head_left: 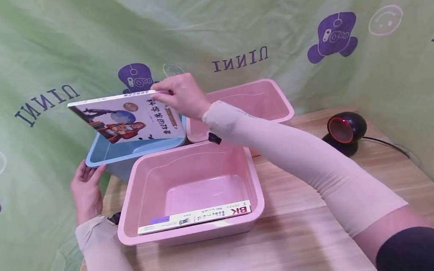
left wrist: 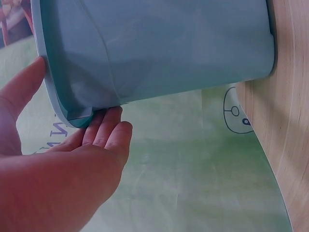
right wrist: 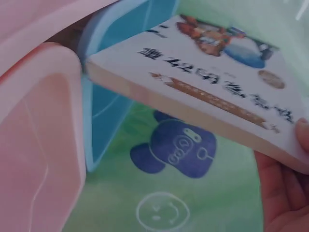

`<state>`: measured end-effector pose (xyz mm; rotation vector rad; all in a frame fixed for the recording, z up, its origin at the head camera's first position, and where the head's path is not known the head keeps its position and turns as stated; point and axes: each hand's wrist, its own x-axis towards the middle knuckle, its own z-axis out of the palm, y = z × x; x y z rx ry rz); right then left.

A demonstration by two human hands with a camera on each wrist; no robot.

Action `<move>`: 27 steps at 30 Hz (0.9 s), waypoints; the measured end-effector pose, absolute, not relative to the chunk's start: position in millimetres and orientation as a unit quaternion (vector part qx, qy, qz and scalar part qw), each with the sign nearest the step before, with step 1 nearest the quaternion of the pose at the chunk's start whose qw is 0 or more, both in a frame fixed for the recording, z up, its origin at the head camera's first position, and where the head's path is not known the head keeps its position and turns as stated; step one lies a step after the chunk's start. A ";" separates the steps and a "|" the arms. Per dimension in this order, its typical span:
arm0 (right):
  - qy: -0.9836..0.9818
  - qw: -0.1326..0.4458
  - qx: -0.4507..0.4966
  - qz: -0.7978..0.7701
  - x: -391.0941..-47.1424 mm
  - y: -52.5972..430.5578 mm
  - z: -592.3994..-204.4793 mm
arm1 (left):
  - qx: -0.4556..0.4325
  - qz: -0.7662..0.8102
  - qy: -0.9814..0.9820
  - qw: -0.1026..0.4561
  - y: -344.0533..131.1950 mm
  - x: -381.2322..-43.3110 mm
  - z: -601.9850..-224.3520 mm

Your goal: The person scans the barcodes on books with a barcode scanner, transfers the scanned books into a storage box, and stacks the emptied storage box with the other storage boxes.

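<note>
My right hand pinches a book by one upper corner, thumb on the cover side. The white cover carries a red-clad figure, a blue globe and dark characters. It hangs tilted over the blue bin, its lower part overlapping the bin's opening. In the right wrist view the page edges of the book face the camera, with fingers behind it. My left hand holds the blue bin's near left corner. In the left wrist view the thumb meets the rim and the other fingers sit under the corner.
In front stands a pink bin with a white book lying spine-up along its near wall. Another pink bin stands behind, beside the blue one. A black round device with a red glow and cable sits right on the wooden table.
</note>
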<state>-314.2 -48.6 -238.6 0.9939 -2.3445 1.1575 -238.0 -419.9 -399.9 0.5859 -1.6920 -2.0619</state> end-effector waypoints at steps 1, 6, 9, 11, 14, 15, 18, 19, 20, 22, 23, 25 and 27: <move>-0.824 0.175 0.356 0.404 -315.3 -53.3 -240.1 | 0.208 -0.740 -0.605 0.207 -420.1 -238.2 -399.8; -0.818 0.184 0.374 0.397 -317.7 -70.1 -242.4 | 0.210 -0.742 -0.601 0.211 -424.0 -236.0 -399.5; -0.820 0.179 0.370 0.399 -317.1 -77.8 -243.9 | 0.217 -0.745 -0.596 0.208 -426.3 -233.5 -398.3; -0.824 0.174 0.365 0.396 -316.4 -83.0 -247.2 | 0.218 -0.746 -0.594 0.209 -427.6 -231.6 -398.0; -0.837 0.155 0.362 0.380 -314.1 -90.2 -255.9 | 0.216 -0.750 -0.587 0.215 -429.0 -229.3 -399.0; -0.842 0.147 0.362 0.371 -313.3 -92.3 -259.4 | 0.216 -0.750 -0.586 0.217 -429.4 -228.6 -399.6; -0.859 0.114 0.355 0.351 -310.5 -97.2 -270.4 | 0.211 -0.752 -0.582 0.225 -430.3 -227.5 -401.0; -0.864 0.100 0.351 0.347 -309.4 -98.2 -273.8 | 0.209 -0.754 -0.581 0.225 -430.5 -227.6 -401.1; -0.868 0.084 0.346 0.347 -308.3 -99.2 -277.1 | 0.207 -0.755 -0.579 0.227 -430.7 -227.7 -401.3; -0.872 0.052 0.341 0.347 -306.2 -100.8 -283.5 | 0.203 -0.760 -0.573 0.229 -430.5 -228.3 -401.0; -0.875 0.037 0.339 0.343 -305.1 -101.5 -286.5 | 0.201 -0.762 -0.572 0.229 -430.2 -228.7 -400.7; -0.879 0.016 0.337 0.337 -303.0 -102.6 -292.1 | 0.198 -0.765 -0.569 0.227 -429.5 -229.7 -399.7; -0.882 0.003 0.338 0.328 -302.0 -103.6 -297.1 | 0.196 -0.766 -0.569 0.225 -428.2 -230.5 -398.6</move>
